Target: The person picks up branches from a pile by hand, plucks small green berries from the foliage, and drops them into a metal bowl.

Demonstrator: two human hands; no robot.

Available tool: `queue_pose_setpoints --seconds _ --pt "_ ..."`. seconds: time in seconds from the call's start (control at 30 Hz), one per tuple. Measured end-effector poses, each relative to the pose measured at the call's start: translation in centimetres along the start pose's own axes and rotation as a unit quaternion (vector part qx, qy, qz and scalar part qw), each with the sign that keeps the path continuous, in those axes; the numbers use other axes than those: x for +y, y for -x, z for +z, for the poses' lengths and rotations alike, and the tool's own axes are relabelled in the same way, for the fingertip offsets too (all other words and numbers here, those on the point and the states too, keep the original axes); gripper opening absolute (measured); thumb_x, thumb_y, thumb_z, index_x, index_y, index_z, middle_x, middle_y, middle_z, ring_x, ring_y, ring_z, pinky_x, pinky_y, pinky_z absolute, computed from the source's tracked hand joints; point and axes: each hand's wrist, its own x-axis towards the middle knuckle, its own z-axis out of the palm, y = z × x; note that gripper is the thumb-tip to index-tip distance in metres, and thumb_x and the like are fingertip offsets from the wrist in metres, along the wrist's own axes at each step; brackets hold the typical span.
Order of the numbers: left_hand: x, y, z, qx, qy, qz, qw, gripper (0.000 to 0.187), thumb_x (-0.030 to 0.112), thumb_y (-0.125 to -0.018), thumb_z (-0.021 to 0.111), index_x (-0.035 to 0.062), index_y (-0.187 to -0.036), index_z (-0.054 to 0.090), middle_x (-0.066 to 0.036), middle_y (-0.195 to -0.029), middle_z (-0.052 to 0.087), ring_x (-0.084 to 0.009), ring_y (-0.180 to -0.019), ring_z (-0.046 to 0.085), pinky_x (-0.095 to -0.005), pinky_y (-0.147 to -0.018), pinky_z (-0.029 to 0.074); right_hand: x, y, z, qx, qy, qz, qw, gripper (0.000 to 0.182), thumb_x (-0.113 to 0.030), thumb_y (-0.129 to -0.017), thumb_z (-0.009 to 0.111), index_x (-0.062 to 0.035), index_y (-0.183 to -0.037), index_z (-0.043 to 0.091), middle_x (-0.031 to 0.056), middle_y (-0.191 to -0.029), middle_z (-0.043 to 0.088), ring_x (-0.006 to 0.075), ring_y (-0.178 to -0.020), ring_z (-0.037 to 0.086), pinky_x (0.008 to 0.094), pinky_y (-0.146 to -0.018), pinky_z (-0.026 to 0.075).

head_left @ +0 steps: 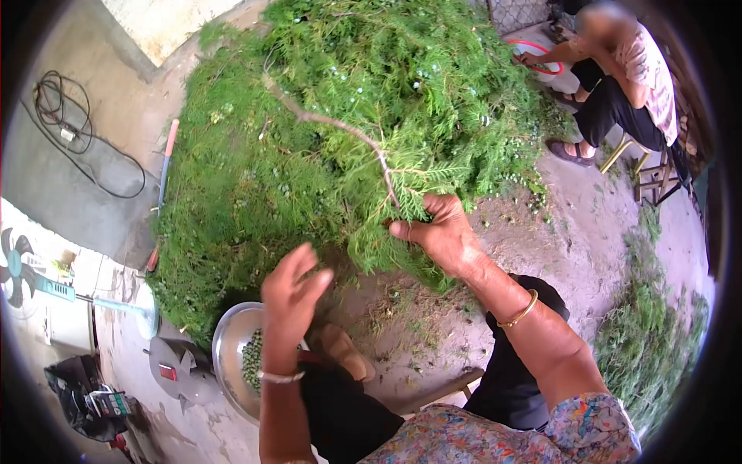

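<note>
My right hand pinches a leafy green branch, whose bare brown stem curves up and left over a big heap of cut greenery. Leaves hang below and beside the fingers. To the left, my left hand is raised with thumb and fingers apart and nothing in it, slightly blurred. Partly behind my left wrist is a metal bowl on the ground, holding small green berries.
A seated person at the upper right reaches into a red-rimmed basin. A fan, round stool, coiled cable and long-handled tool lie left. More greenery covers the ground at right.
</note>
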Motion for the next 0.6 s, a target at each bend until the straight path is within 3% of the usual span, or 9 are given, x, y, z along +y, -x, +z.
queue_pose_setpoints --seconds 0.07,0.13,0.2,0.23,0.3,0.37,0.47,0.53,0.6 --pt "2.2 -1.9 3.3 -0.016 0.107 0.043 0.993 0.047 0.002 -0.079 0.064 -0.0058 -0.123 0.049 -0.016 -0.111 0.059 -0.0195 -0.100 0.059 -0.0282 -0.084 0.048 0.4 0.0 0.1 -0.051 -0.013 0.008 0.999 0.011 -0.004 -0.073 0.072 0.0000 -0.082 0.067 -0.0050 -0.065 0.057 0.0029 -0.058 0.045 0.0247 -0.051 0.040" --pt "1.1 -3.8 5.1 -0.024 0.177 0.033 0.983 0.038 0.001 -0.076 0.070 -0.0064 -0.110 0.055 -0.009 -0.095 0.062 -0.0125 -0.084 0.059 -0.0250 -0.071 0.049 -1.0 0.2 0.4 -0.112 -0.027 0.064 0.991 0.013 -0.005 -0.073 0.072 -0.0003 -0.084 0.067 -0.0047 -0.066 0.059 0.0035 -0.059 0.048 0.0250 -0.052 0.042" --pt "0.9 -4.5 5.7 -0.040 0.266 0.000 0.963 0.029 -0.002 -0.076 0.069 -0.0049 -0.102 0.058 -0.006 -0.088 0.062 -0.0099 -0.077 0.057 -0.0234 -0.067 0.046 -1.7 0.5 0.4 -0.108 -0.033 0.057 0.992 0.014 -0.006 -0.072 0.072 0.0010 -0.083 0.067 -0.0025 -0.064 0.060 0.0046 -0.058 0.049 0.0258 -0.051 0.042" --pt "0.6 -4.4 6.0 -0.052 0.347 -0.030 0.936 0.020 -0.004 -0.075 0.068 -0.0035 -0.093 0.061 -0.002 -0.081 0.061 -0.0074 -0.071 0.055 -0.0218 -0.063 0.044 -2.0 0.5 0.1 -0.139 0.028 0.096 0.985 0.015 -0.007 -0.072 0.072 0.0021 -0.083 0.066 -0.0003 -0.065 0.061 0.0051 -0.059 0.050 0.0259 -0.052 0.042" --pt "-0.6 -4.4 6.6 -0.030 0.374 -0.050 0.926 0.015 -0.006 -0.074 0.068 -0.0020 -0.087 0.062 -0.002 -0.079 0.062 -0.0079 -0.070 0.056 -0.0217 -0.064 0.045 -1.6 0.3 -0.1 -0.189 0.113 0.144 0.965 0.020 -0.009 -0.071 0.072 0.0055 -0.082 0.064 0.0054 -0.067 0.062 0.0081 -0.061 0.053 0.0272 -0.055 0.043" --pt "-0.9 -4.3 7.0 0.011 0.416 -0.068 0.907 0.007 -0.006 -0.075 0.067 -0.0004 -0.078 0.064 -0.003 -0.076 0.063 -0.0110 -0.069 0.058 -0.0226 -0.064 0.046 -1.5 0.2 -0.5 -0.202 0.146 0.146 0.957 0.021 -0.009 -0.070 0.074 0.0045 -0.083 0.064 0.0042 -0.067 0.062 0.0083 -0.062 0.052 0.0277 -0.057 0.043" --pt "-1.1 -4.8 5.7 0.068 0.475 -0.109 0.871 0.005 -0.004 -0.076 0.065 -0.0013 -0.080 0.064 -0.006 -0.077 0.064 -0.0138 -0.071 0.060 -0.0242 -0.066 0.047 -2.3 0.0 -1.4 -0.226 0.178 0.125 0.950 0.023 -0.009 -0.071 0.073 0.0042 -0.087 0.064 0.0042 -0.068 0.062 0.0092 -0.064 0.052 0.0292 -0.059 0.043" --pt "-2.0 -5.2 3.9 0.041 0.531 -0.123 0.838 0.007 0.000 -0.080 0.062 -0.0013 -0.087 0.061 -0.009 -0.083 0.064 -0.0177 -0.076 0.061 -0.0321 -0.065 0.051 -2.7 -0.1 -2.3 -0.214 0.167 0.149 0.951 0.023 -0.010 -0.073 0.072 0.0043 -0.090 0.064 0.0050 -0.071 0.063 0.0094 -0.067 0.052 0.0292 -0.062 0.044" --pt "-2.4 -5.4 2.9 0.084 0.550 -0.099 0.825 0.009 0.001 -0.083 0.060 -0.0008 -0.092 0.060 -0.009 -0.087 0.064 -0.0193 -0.077 0.062 -0.0363 -0.066 0.054 -1.8 -0.2 -3.2 -0.199 0.165 0.114 0.959 0.018 -0.010 -0.076 0.070 0.0045 -0.084 0.064 0.0060 -0.071 0.064 0.0100 -0.065 0.056 0.0276 -0.061 0.047"
